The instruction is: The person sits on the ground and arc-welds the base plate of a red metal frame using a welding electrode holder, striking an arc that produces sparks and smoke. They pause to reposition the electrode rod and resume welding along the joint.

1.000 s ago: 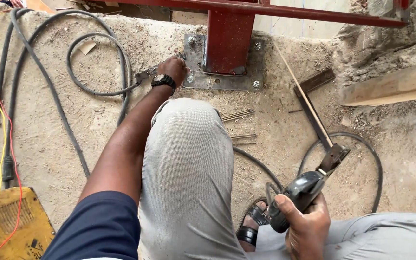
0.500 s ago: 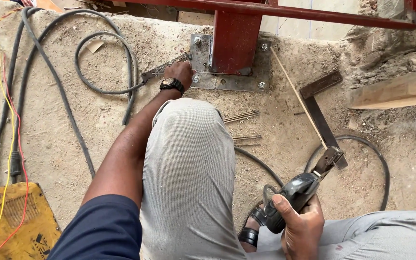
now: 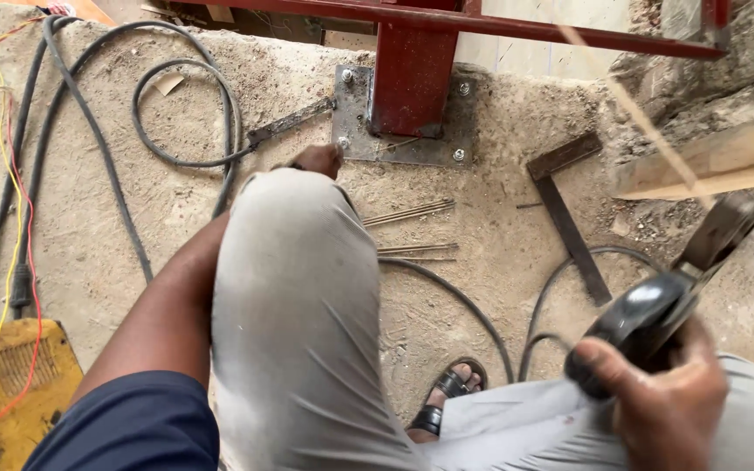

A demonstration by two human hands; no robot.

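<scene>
Right hand [image 3: 669, 410]: low at the right of the view, fingers [image 3: 608, 362] clamped round the black handle of the electrode holder; image slightly blurred here.
Electrode holder [image 3: 656, 305]: black grip with a dark metal clamp head, raised above the right knee; a thin welding rod [image 3: 630, 105] runs from its head up and to the left, blurred.
Left hand [image 3: 318, 159]: reached forward past the left knee, down on the floor just beside the near left corner of the base plate; mostly hidden by the knee, so whether its fingers are apart or together cannot be told.
Base plate [image 3: 355, 113]: grey steel, bolted at the corners, lying flat on the concrete floor [image 3: 133, 218].
Red steel post [image 3: 412, 78]: upright on the plate, joined to a red horizontal beam [image 3: 525, 26] at the top of the view.
Flat metal bar [image 3: 290, 122]: dark, on the floor, one end touching the plate's left edge.
Spare rods [image 3: 407, 212]: two small bundles on the floor, between knee and plate.
Steel square [image 3: 569, 218]: dark, L-shaped, on the floor right of the plate.
Black cables [image 3: 185, 113]: looped on the floor at left; another runs near the sandalled foot [image 3: 447, 397].
Yellow machine [image 3: 10, 384]: bottom left corner, red and yellow wires over it.
Timber plank [image 3: 709, 166]: far right, lying aslant.
</scene>
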